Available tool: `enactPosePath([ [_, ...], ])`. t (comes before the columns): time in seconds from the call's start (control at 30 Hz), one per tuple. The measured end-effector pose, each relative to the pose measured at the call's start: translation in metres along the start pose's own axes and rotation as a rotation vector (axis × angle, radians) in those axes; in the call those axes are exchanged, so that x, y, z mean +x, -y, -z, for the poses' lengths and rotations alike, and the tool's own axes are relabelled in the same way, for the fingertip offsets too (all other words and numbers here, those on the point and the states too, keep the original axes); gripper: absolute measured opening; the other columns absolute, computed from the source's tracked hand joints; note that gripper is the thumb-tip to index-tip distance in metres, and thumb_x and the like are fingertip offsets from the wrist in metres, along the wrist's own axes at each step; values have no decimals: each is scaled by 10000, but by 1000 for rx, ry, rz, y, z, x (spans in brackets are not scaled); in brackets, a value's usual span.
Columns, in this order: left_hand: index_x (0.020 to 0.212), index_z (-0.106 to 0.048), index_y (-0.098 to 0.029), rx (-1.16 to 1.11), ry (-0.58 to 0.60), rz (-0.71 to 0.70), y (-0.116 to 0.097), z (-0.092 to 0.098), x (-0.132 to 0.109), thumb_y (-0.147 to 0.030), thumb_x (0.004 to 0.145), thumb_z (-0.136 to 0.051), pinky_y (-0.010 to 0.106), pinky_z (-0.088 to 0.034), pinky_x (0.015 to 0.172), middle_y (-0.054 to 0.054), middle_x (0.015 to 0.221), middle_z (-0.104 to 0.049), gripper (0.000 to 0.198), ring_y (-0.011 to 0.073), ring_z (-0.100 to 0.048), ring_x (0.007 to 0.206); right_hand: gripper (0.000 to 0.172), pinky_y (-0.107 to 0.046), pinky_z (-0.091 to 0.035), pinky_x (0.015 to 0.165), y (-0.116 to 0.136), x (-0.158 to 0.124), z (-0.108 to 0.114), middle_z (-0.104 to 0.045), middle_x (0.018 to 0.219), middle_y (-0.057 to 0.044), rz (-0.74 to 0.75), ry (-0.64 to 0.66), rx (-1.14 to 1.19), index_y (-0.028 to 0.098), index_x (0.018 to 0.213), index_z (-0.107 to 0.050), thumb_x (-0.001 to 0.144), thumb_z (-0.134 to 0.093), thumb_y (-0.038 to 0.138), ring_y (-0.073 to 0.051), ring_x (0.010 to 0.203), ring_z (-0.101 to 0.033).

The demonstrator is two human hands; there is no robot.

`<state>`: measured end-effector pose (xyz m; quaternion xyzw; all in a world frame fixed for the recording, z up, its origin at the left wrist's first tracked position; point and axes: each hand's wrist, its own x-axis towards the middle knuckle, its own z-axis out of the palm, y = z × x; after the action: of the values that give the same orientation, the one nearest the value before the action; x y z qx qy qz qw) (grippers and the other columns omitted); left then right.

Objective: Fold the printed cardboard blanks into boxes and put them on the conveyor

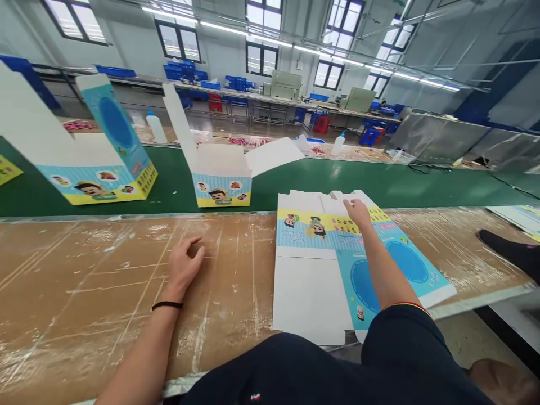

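My left hand [185, 261] rests on the brown worktable, its fingers loosely curled, the thumb apart, and nothing in it. On the right, my right hand [358, 212] reaches over a flattened cardboard box [307, 287] and grips its far edge by the white flaps; the fingertips are partly hidden. White, blue and yellow panels with cartoon figures and large blue circles show on the flat box. Beyond the table, on the green belt, stand a raised box with open flaps [223, 190] and a larger one [99, 183] to its left.
The brown worktable [101, 292] runs along the green conveyor belt [358, 177]. White bottles with blue caps [338, 144] stand on the belt's far side. At the right are more flat printed sheets [517, 219] and another person's dark sleeve [508, 253].
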<state>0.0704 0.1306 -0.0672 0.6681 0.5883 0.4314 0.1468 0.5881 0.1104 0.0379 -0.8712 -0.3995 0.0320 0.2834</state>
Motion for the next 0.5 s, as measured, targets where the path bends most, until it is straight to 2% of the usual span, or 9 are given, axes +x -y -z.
enactPosePath([
  [0.1, 917, -708, -231, -101, 13, 33, -11, -4, -5, -514, 727, -577, 454, -571, 887, 84, 936, -738, 366, 273, -687, 872, 298, -468, -518, 873, -50, -24, 23, -690, 891, -193, -160, 48, -111, 150, 861, -673, 957, -517, 384, -378, 1007, -668],
  [0.2, 914, -721, -210, -327, 219, 107, -46, -25, -12, -538, 717, -631, 401, -590, 778, 78, 910, -753, 393, 241, -686, 792, 355, -450, -532, 811, -75, -38, 29, -669, 801, -153, -228, 88, -161, 183, 778, -651, 960, -520, 459, -362, 935, -676],
  [0.3, 949, -735, -191, -559, 520, 200, -98, -60, -18, -535, 699, -702, 389, -600, 778, 80, 971, -782, 426, 237, -709, 827, 526, -494, -542, 857, -81, -38, 24, -689, 992, -196, -242, 78, -176, 170, 937, -687, 925, -513, 666, -387, 1046, -664],
  [0.37, 928, -741, -183, -651, 664, 222, -129, -82, -22, -510, 723, -702, 413, -604, 819, 77, 960, -788, 388, 250, -718, 861, 682, -538, -533, 913, -80, -36, 20, -655, 1169, -259, -255, 62, -178, 140, 1077, -684, 877, -515, 770, -422, 1149, -631],
  [0.43, 970, -741, -176, -687, 703, 183, -151, -98, -26, -428, 775, -663, 447, -593, 898, 88, 1008, -790, 328, 273, -718, 952, 795, -572, -516, 961, -80, -34, 18, -591, 1295, -315, -277, 53, -175, 104, 1191, -655, 844, -529, 808, -456, 1228, -590],
  [0.5, 1052, -726, -168, -640, 666, 127, -164, -107, -31, -321, 801, -617, 473, -567, 971, 108, 1105, -775, 313, 289, -701, 1050, 851, -598, -503, 987, -83, -33, 18, -549, 1350, -346, -303, 54, -165, 79, 1262, -620, 836, -535, 811, -480, 1272, -561],
])
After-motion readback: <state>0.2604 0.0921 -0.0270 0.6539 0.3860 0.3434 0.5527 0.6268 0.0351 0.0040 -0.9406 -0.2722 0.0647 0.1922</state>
